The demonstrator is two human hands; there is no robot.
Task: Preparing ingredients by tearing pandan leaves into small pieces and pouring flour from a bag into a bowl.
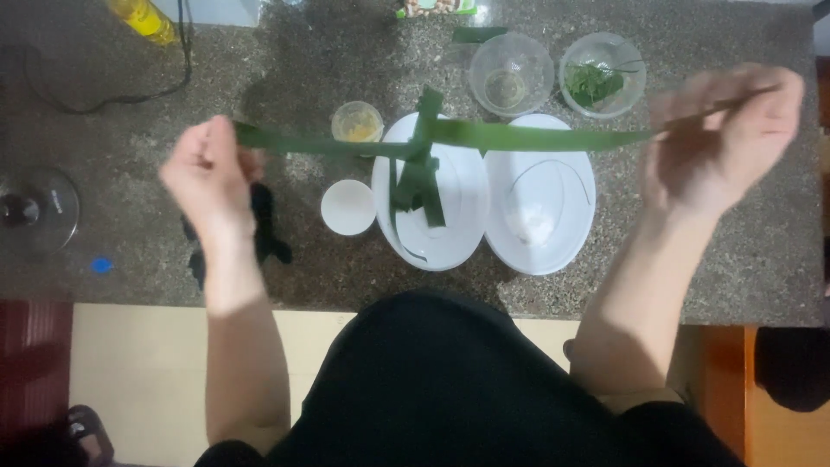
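Observation:
A long green leaf strip (519, 136) stretches level above the counter between both hands. My left hand (207, 173) pinches its left end. My right hand (722, 138) pinches its thin right tip. Below the strip, two white oval plates stand side by side: the left plate (462, 203) carries folded green leaf pieces (419, 177), and the right plate (558, 229) holds a thin curved leaf rib and something white.
On the speckled stone counter (346, 52) sit a small yellow-filled cup (356, 121), a white lid (347, 207), an empty clear bowl (510, 73), a clear bowl of green scraps (602, 76), black scissors (268, 229), a yellow bottle (143, 17), a cable and a glass lid (35, 207).

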